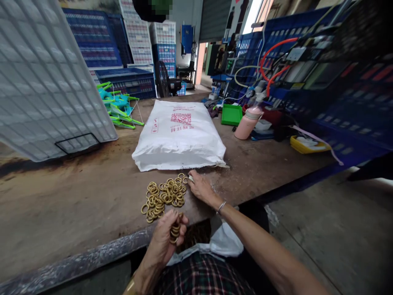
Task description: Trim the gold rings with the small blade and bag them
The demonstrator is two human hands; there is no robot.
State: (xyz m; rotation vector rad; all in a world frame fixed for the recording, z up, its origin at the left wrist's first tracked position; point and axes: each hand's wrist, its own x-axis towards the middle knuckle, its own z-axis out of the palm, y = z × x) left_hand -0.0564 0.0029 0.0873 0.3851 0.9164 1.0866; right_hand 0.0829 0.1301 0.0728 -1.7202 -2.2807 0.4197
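Several brass-coloured rings are gripped in the curled fingers of my left hand, just over the table's front edge. Beyond it, a loose pile of the same rings lies on the brown tabletop. My right hand reaches to the pile's right end, its fingers bent at the table beside a ring. Something small and pale shows at those fingertips, too small to name. Behind the pile lies a full white woven sack with red print. An open white bag with dark contents hangs below the edge at my lap.
A white slatted crate stands at the left, with green and blue plastic pieces behind it. Toward the right are a green tray, a pink bottle, a yellow tray and a machine with orange hoses.
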